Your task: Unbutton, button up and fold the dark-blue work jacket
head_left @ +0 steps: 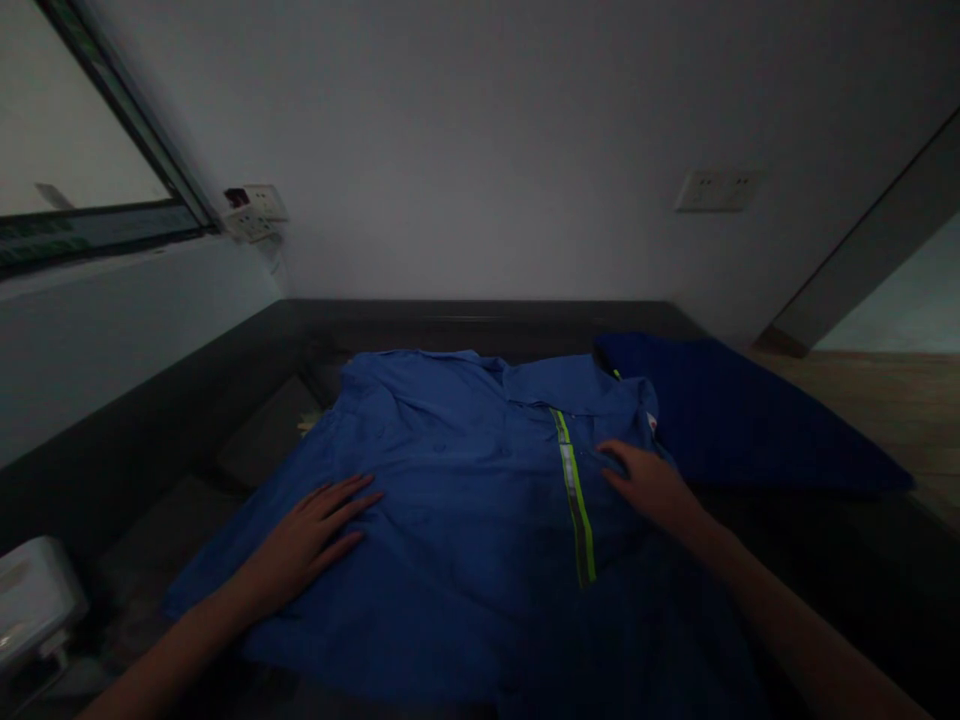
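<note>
A blue work jacket point(450, 500) lies spread out before me, with a yellow-green and silver reflective strip point(574, 490) running across its right part. My left hand point(319, 540) rests on the cloth at the left, fingers stretched and apart, palm down. Over on the right, my right hand point(649, 480) is at the fabric beside the strip, near the collar end. Its fingers are slightly bent and spread, and nothing shows between them. The lower right of the jacket sinks into shadow.
A dark blue piece of cloth or cushion point(735, 420) lies to the right. At the lower left stands a white appliance-like object point(37, 600). Wall sockets point(716, 190) sit on the wall ahead, and more sockets point(262, 203) are in the left corner beside a window frame point(97, 230).
</note>
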The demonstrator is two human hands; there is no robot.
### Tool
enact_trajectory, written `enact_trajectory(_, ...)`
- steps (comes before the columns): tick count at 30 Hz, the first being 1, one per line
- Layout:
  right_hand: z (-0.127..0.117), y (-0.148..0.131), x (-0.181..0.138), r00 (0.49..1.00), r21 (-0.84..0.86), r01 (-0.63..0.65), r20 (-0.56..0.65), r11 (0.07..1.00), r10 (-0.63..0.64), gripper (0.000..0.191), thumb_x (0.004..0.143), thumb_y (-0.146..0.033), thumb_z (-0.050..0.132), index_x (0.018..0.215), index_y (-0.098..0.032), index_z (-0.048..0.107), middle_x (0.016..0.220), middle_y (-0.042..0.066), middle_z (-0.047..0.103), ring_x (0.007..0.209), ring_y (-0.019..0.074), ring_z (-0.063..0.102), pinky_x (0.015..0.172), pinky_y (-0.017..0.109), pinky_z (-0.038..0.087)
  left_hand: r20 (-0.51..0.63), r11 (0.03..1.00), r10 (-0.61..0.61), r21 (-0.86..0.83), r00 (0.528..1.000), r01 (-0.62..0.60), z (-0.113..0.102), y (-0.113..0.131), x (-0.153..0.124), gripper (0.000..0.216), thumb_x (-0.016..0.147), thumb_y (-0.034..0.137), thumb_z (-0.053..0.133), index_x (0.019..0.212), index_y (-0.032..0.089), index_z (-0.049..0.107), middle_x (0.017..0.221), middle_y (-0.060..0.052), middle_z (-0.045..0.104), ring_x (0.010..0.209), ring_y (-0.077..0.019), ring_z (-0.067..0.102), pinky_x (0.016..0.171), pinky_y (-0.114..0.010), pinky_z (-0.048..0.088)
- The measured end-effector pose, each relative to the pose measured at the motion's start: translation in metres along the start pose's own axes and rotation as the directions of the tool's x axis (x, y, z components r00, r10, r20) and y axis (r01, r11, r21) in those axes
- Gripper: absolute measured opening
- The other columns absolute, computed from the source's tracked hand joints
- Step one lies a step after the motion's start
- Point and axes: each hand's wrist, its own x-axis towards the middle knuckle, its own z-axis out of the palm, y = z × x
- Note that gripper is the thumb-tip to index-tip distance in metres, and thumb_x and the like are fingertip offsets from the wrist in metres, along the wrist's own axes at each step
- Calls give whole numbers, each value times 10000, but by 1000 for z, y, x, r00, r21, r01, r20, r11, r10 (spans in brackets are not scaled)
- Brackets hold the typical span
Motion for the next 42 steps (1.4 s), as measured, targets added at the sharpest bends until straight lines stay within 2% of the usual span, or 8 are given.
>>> enact_trajectory(5, 7, -8, 22, 999, 25, -32, 35, 999, 31, 211, 813, -321, 582, 981, -202, 631, 970, 90, 709, 919, 249, 659, 756, 320, 468, -79, 990, -97, -112, 992, 87, -24, 19, 39, 330, 927, 398, 410, 1132, 268, 634, 1153, -37, 664, 1065, -239, 605, 1009, -482, 393)
enact_trajectory(7, 12, -7, 28, 999, 69, -33, 7, 997, 32, 186, 792, -311, 607, 936, -200, 643, 944, 89, 708, 893, 246, 656, 744, 316, 464, -108, 966, -60, -257, 992, 30, -37, 44, 67, 314, 934, 349, 389, 1090, 249, 643, 1103, -38, 676, 1037, -220, 611, 953, -417, 442)
enact_trajectory(10, 14, -2, 33, 999, 211, 3, -53, 978, 8, 158, 752, -304, 633, 868, -196, 639, 868, 65, 701, 843, 232, 644, 731, 313, 460, -126, 844, 71, -521, 989, -127, -45, 97, 119, 263, 927, 282, 419, 1038, 214, 648, 1045, -41, 680, 974, -175, 620, 893, -314, 466)
enact_trajectory(14, 7, -2, 35, 991, 390, 75, -133, 918, -24, 194, 727, -337, 637, 826, -170, 628, 788, 45, 677, 758, 210, 620, 692, 304, 445, -148, 677, 133, -708, 980, -198, -26, 163, 192, 208, 870, 176, 478, 977, 178, 656, 929, -39, 689, 809, -152, 621, 725, -252, 473)
enact_trajectory(18, 4, -9, 36, 981, 493, 131, -190, 860, -40, 223, 757, -385, 598, 809, -170, 625, 764, 38, 662, 742, 204, 606, 689, 309, 438, -185, 648, 15, -746, 983, -151, 6, 190, 238, 142, 828, 142, 501, 901, 154, 622, 753, -12, 638, 671, -132, 569, 617, -228, 421)
enact_trajectory(23, 22, -14, 43, 973, 645, 109, -224, 757, 51, 213, 708, -374, 629, 776, -173, 615, 795, 49, 674, 813, 224, 625, 779, 345, 460, -242, 672, -82, -730, 967, -126, 27, 184, 242, 90, 848, 177, 481, 852, 165, 570, 695, 4, 573, 613, -124, 511, 583, -232, 373)
enact_trajectory(28, 33, -21, 45, 979, 732, 105, -194, 673, 59, 189, 738, -370, 619, 786, -186, 613, 794, 32, 682, 799, 204, 626, 767, 324, 473, -224, 633, -147, -770, 963, -83, 33, 179, 235, 74, 858, 216, 478, 836, 175, 536, 675, 15, 535, 596, -123, 481, 569, -234, 359)
enact_trajectory(42, 30, -25, 34, 977, 733, 112, -204, 671, 59, 208, 824, -375, 548, 815, -184, 632, 789, 21, 670, 749, 173, 606, 710, 280, 465, -185, 626, -93, -775, 978, -87, 33, 179, 238, 135, 887, 268, 486, 806, 169, 532, 672, 16, 525, 602, -120, 472, 566, -236, 343)
